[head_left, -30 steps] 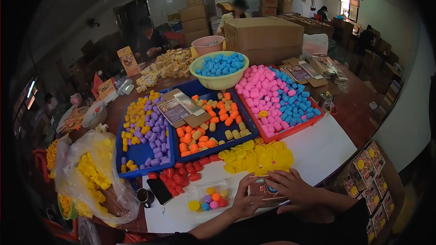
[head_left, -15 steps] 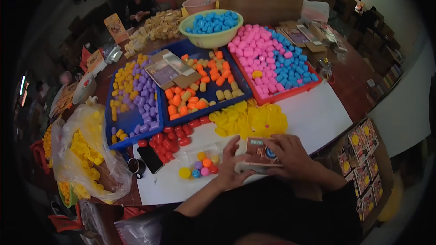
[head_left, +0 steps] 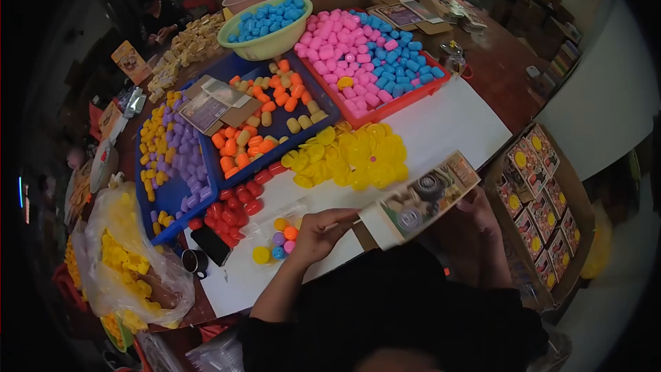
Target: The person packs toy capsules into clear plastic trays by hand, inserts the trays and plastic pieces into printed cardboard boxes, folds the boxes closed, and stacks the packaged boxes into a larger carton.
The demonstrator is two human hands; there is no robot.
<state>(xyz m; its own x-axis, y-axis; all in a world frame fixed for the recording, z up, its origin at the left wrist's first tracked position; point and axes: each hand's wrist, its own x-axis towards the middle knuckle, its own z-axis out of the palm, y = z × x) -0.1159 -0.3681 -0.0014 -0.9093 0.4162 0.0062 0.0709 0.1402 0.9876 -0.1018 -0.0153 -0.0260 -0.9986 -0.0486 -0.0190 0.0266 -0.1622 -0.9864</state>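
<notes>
- Raised, tilted and turned to another side since the earlier frame, the rectangular printed cardboard box [head_left: 434, 196] is between both hands, above the near edge of the white sheet [head_left: 475, 110].
- Left hand [head_left: 319, 235]: fingers nearly straight, tips at the box's left end; cannot tell whether they grip.
- Right hand [head_left: 478, 215]: fingers, partly hidden, curled onto the box's right end.
- Just left: small multicoloured balls [head_left: 279, 239].
- Farther: heaped translucent yellow discs [head_left: 375, 155].
- Beyond: red plastic tray [head_left: 399, 105] of pink and blue capsules.
</notes>
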